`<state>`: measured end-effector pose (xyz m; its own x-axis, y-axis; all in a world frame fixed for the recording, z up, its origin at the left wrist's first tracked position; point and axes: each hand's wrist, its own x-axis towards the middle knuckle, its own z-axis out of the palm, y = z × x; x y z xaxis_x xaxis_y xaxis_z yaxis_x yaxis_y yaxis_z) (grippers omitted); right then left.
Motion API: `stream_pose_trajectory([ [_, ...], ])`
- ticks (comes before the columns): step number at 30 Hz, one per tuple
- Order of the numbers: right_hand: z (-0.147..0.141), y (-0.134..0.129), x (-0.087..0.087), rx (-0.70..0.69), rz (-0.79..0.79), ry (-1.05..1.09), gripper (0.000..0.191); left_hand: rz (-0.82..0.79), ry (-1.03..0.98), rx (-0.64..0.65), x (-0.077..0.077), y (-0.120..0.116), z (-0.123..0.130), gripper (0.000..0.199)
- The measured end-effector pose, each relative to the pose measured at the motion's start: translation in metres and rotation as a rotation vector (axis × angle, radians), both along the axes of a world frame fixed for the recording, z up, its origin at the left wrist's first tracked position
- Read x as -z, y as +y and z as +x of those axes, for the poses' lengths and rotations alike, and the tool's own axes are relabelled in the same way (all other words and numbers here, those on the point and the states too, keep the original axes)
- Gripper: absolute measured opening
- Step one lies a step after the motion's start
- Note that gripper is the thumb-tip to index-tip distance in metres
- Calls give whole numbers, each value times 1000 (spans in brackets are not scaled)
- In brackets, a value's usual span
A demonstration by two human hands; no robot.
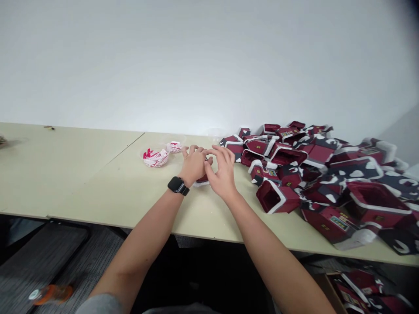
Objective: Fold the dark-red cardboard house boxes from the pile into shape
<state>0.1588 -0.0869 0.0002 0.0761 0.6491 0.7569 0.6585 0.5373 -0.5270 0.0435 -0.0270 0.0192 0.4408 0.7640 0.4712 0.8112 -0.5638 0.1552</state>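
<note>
A small dark red house with a white lower edge [202, 182] lies on the table, mostly covered by my hands. My left hand [194, 165], with a black watch at its wrist, is bent over the house, its fingers curled and partly hidden. My right hand [222, 172] is at the house's right side. Its thumb and forefinger curve towards the left hand's fingertips, and something small and dark shows between the hands, too small to name. Left of the hands is a clear bowl [142, 155] holding red-and-white printed pieces [156, 158]. A second bowl holds similar pieces [175, 147].
A large pile of dark red houses with white trim [284, 198] covers the right of the table [98, 192]. An open box of similar pieces [327, 290] stands below. A chair [46, 244] and an orange bottle [54, 294] are at lower left. The wall [183, 65] is behind.
</note>
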Motion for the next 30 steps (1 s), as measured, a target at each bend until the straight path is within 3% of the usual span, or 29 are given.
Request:
stream_pose_trajectory([
  [6,-5,1,4,-38,-88,-37,55,-45,-10,-33,-3,1,4,33],
  [11,10,15,8,98,-29,135,28,14,-75,-1,-1,1,2,30],
  [17,2,10,6,24,-44,90,46,1,-73,-1,1,3,3,29],
  [20,3,13,9,25,-33,94,31,6,-77,9,0,2,4,29],
  [24,15,26,17,77,-80,259,35,-4,-94,10,-1,1,5,27],
  [28,14,27,16,26,-190,421,24,-1,-76,42,0,3,3,28],
  [30,9,22,13,-9,-196,403,30,1,-57,61,2,5,3,28],
])
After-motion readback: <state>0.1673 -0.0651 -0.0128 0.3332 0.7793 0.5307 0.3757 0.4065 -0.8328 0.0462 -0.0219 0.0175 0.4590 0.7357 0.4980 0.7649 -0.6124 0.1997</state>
